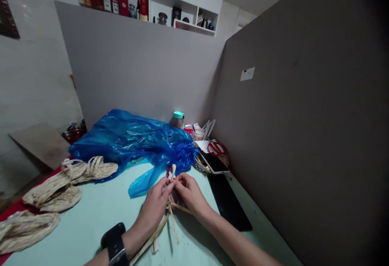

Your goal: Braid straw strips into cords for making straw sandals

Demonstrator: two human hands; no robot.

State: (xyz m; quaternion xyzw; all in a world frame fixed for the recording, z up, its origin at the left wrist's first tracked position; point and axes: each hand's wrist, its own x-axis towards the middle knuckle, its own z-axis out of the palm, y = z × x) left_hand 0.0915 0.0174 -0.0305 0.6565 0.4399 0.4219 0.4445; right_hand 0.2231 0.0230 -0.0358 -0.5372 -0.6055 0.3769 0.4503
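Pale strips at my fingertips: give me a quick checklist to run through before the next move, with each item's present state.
1. Both hands in view: ok. The left hand and right hand meet at the fingertips.
2. Firm hold on the pale strips: cannot tell; the fingers hide the pinch.
3. Red piece fastened to the strips: cannot tell; its lower end is hidden.
4. Blue plastic bag well away from the work: not ok; its loose flap lies close to the left hand.
5. Woven slippers apart from the hands: ok, over at the left.
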